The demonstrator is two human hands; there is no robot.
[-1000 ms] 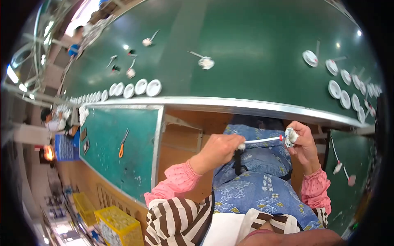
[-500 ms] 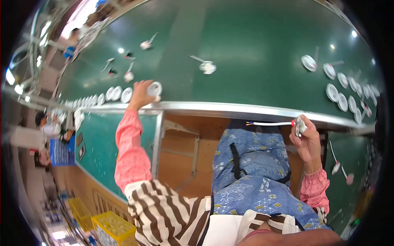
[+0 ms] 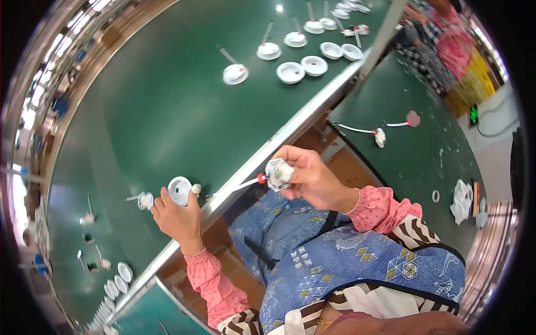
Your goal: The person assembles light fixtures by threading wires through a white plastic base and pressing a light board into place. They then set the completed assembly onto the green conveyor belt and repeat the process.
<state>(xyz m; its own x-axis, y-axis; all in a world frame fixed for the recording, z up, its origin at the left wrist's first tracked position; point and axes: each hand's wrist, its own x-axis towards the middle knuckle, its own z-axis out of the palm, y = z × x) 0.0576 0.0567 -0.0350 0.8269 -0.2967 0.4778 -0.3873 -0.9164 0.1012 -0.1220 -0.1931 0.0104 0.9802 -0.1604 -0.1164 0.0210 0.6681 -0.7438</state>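
My left hand (image 3: pixel 180 219) has its fingers round a white round cup (image 3: pixel 180 191) at the green table's near edge. A small whitish lump (image 3: pixel 196 188) shows by its thumb. Pinched in my right hand (image 3: pixel 304 178) is a white part (image 3: pixel 278 173) with a red collar and a white cable (image 3: pixel 245 184), whose end points toward the cup. Just left of the cup lies another white part with a cable (image 3: pixel 145 201).
White round cups (image 3: pixel 291 72) and cabled white pieces (image 3: pixel 235 73) stand in rows at the top. More cups (image 3: pixel 124 272) line the lower left edge. A metal edge (image 3: pixel 301 124) borders the green table. Another person (image 3: pixel 452 44) sits at upper right.
The view has turned, so the table edge now runs diagonally. My hands have come closer together, with the cable's end now near the cup. Both hands still hold their pieces.
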